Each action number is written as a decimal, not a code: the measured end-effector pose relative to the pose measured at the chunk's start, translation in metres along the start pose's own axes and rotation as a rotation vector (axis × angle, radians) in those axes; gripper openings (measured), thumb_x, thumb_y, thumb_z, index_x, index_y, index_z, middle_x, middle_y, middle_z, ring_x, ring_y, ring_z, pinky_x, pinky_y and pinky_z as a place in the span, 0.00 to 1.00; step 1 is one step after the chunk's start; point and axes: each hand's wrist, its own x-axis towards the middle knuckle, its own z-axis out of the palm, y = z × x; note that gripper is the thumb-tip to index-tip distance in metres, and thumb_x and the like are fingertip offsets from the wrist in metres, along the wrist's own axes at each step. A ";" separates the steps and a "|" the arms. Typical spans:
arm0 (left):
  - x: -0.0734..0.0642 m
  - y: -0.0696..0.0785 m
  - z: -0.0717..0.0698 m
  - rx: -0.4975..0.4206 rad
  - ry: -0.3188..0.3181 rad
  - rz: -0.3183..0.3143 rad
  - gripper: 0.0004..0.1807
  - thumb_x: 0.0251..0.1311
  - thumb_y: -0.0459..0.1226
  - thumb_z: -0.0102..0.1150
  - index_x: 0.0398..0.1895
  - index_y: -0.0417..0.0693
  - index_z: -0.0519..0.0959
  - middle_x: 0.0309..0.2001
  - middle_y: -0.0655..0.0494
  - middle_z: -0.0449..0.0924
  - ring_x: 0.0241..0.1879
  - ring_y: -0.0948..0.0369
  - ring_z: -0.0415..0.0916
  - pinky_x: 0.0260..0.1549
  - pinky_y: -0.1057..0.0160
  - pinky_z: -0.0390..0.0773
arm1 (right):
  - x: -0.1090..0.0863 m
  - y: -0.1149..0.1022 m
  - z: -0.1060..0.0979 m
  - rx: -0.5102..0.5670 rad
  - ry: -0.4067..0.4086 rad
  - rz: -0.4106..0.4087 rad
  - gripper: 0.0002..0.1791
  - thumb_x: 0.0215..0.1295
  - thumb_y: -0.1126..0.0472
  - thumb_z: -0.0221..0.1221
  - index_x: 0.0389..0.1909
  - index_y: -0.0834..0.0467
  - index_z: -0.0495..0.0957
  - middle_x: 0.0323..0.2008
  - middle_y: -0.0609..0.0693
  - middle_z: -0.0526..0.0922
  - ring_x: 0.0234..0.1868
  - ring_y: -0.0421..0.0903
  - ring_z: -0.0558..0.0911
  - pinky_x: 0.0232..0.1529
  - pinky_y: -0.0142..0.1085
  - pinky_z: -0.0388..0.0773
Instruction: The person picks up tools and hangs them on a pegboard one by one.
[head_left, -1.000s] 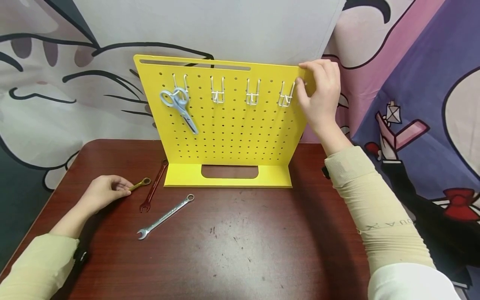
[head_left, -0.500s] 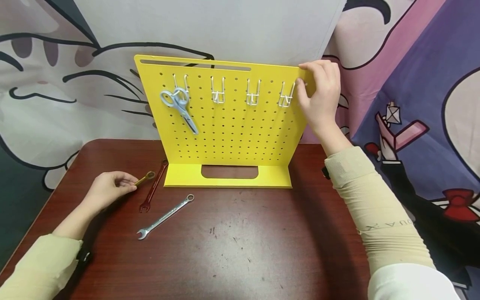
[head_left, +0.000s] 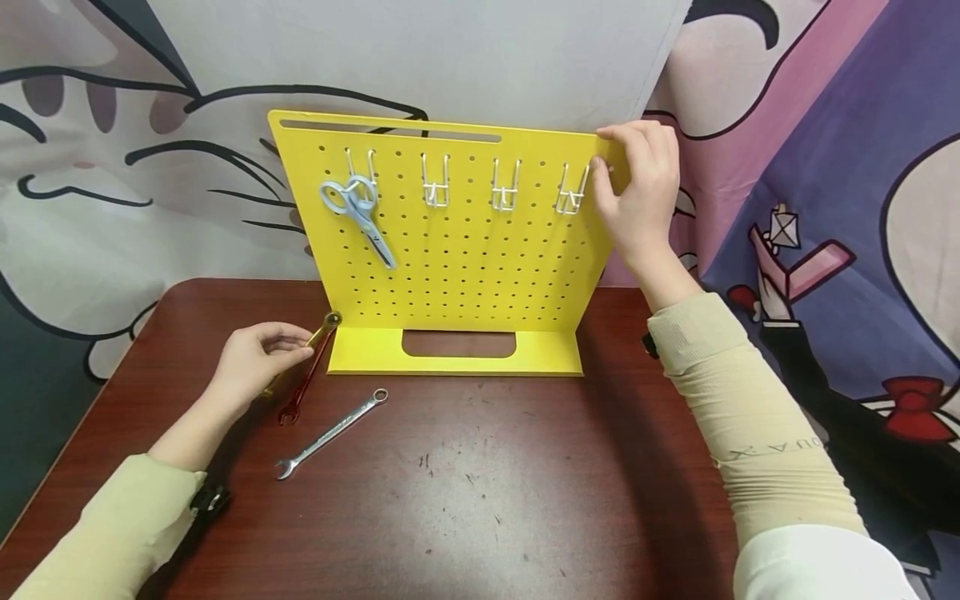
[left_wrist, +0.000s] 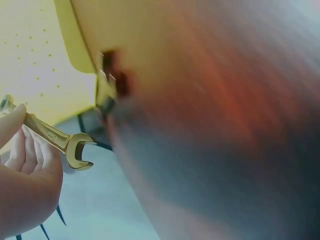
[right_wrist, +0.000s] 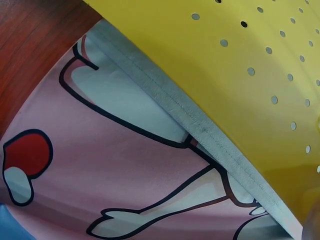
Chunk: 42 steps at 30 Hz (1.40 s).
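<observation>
My left hand [head_left: 255,364] pinches a gold combination wrench [left_wrist: 55,138] between thumb and fingers. Its open end points out past the fingers in the left wrist view; its ring end overlaps the pegboard's lower left corner in the head view. My right hand [head_left: 642,187] grips the upper right edge of the yellow pegboard [head_left: 465,275], thumb on the front face. A pair of light blue scissors [head_left: 360,212] hangs from the leftmost white hook. Several white wire hooks run along the board's top, and the other hooks, such as the second hook [head_left: 435,187], carry nothing.
On the brown table [head_left: 480,500] lie a red wrench [head_left: 300,396], partly behind the left hand's wrench, and a silver wrench [head_left: 330,435] in front of the board. A cartoon-printed cloth [head_left: 810,208] hangs close behind and to the right.
My left hand has moved right and toward the pegboard with the gold wrench, which now points more upward. My right hand stays on the board's edge.
</observation>
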 end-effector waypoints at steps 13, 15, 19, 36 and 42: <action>0.003 0.047 0.020 -0.203 -0.021 0.045 0.15 0.66 0.30 0.71 0.53 0.30 0.84 0.33 0.80 0.83 0.34 0.79 0.82 0.37 0.79 0.83 | 0.000 0.000 0.001 0.002 0.002 0.001 0.14 0.71 0.63 0.60 0.52 0.66 0.84 0.48 0.66 0.83 0.53 0.63 0.75 0.62 0.40 0.68; 0.002 0.055 0.022 -0.223 -0.026 0.054 0.15 0.66 0.30 0.71 0.53 0.30 0.84 0.33 0.80 0.84 0.34 0.79 0.83 0.38 0.79 0.83 | 0.000 0.000 0.001 0.001 0.002 0.000 0.14 0.70 0.63 0.60 0.52 0.66 0.84 0.48 0.66 0.83 0.53 0.63 0.75 0.62 0.40 0.69; 0.001 0.071 0.025 -0.281 -0.027 0.078 0.15 0.65 0.29 0.71 0.52 0.29 0.83 0.32 0.80 0.84 0.35 0.78 0.84 0.39 0.78 0.84 | 0.000 -0.001 0.001 -0.001 -0.001 0.003 0.14 0.71 0.63 0.61 0.52 0.66 0.84 0.48 0.66 0.83 0.53 0.63 0.75 0.62 0.41 0.69; 0.026 0.129 0.049 -0.507 0.037 0.167 0.11 0.62 0.24 0.70 0.47 0.30 0.83 0.33 0.75 0.85 0.37 0.73 0.84 0.45 0.76 0.85 | 0.000 0.001 0.003 -0.002 0.001 0.005 0.14 0.71 0.62 0.61 0.52 0.65 0.84 0.48 0.66 0.83 0.53 0.63 0.75 0.62 0.40 0.68; 0.041 0.146 0.056 -0.611 0.063 0.181 0.11 0.62 0.23 0.69 0.41 0.46 0.85 0.35 0.70 0.85 0.38 0.70 0.83 0.46 0.74 0.85 | 0.000 0.000 0.002 0.001 0.005 0.011 0.15 0.70 0.62 0.61 0.52 0.64 0.85 0.48 0.66 0.83 0.53 0.63 0.75 0.62 0.39 0.68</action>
